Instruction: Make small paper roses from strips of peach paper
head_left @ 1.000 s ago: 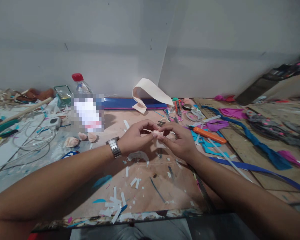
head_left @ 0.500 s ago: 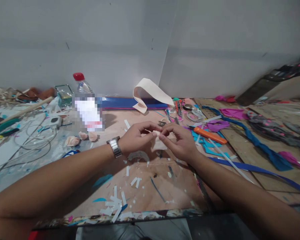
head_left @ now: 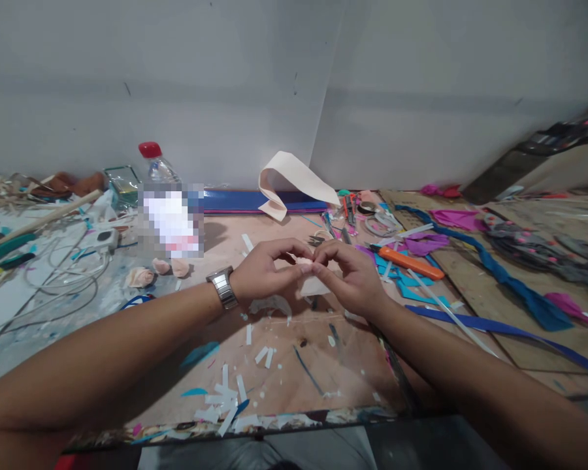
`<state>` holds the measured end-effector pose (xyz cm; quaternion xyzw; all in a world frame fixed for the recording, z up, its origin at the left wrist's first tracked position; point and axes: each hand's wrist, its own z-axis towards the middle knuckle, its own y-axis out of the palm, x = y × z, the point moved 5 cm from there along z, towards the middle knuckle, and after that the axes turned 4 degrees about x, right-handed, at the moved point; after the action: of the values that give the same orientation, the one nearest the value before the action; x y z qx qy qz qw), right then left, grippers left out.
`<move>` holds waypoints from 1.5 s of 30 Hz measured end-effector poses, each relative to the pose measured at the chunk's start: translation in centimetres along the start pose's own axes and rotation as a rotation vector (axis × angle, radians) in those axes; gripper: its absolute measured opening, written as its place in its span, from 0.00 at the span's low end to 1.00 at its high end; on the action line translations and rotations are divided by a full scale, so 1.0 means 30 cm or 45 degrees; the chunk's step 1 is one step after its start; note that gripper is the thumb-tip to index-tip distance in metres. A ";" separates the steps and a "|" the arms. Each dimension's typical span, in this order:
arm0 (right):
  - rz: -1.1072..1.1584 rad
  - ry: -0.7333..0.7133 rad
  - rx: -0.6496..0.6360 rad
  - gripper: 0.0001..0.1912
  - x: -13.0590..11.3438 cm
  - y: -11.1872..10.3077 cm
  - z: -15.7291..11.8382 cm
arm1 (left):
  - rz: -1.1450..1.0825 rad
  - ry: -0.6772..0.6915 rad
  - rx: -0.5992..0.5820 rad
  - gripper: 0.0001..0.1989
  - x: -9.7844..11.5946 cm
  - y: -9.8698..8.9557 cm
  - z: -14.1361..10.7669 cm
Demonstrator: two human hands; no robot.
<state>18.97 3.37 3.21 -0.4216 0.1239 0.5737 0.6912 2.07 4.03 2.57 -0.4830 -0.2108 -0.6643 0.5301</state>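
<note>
My left hand [head_left: 269, 269], with a metal watch [head_left: 224, 289] on its wrist, pinches a small cream-coloured strip [head_left: 315, 286] between thumb and forefinger. From the other side, my right hand [head_left: 355, 279] grips the same strip, its fingertips meeting those of the left. The strip's upper edge looks gathered at the fingertips, and a flat part hangs below them. Fingers cover much of it. Left of my wrist lie a cream rosette [head_left: 141, 277] and two small cream buds. Behind my hands stands a longer, curled cream strip [head_left: 294, 171].
A red-capped bottle [head_left: 159, 168], partly blurred out, stands at the back left. An orange utility knife [head_left: 409, 261] lies on blue scraps to the right. Green-handled pliers [head_left: 7, 251] and a white cable [head_left: 81, 281] are at far left. White paper slips [head_left: 225, 395] litter the front.
Both hands stay together on the strip, with small finger movements at its gathered edge. The hanging part has shifted slightly. The whole view has moved a little.
</note>
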 end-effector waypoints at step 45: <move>0.407 0.391 0.025 0.19 0.077 -0.003 -0.002 | -0.142 -0.085 0.054 0.14 -0.046 -0.005 0.020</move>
<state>19.80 4.92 1.69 -0.4724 0.2985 0.6037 0.5686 2.16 5.24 1.68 -0.4811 -0.2689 -0.6717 0.4950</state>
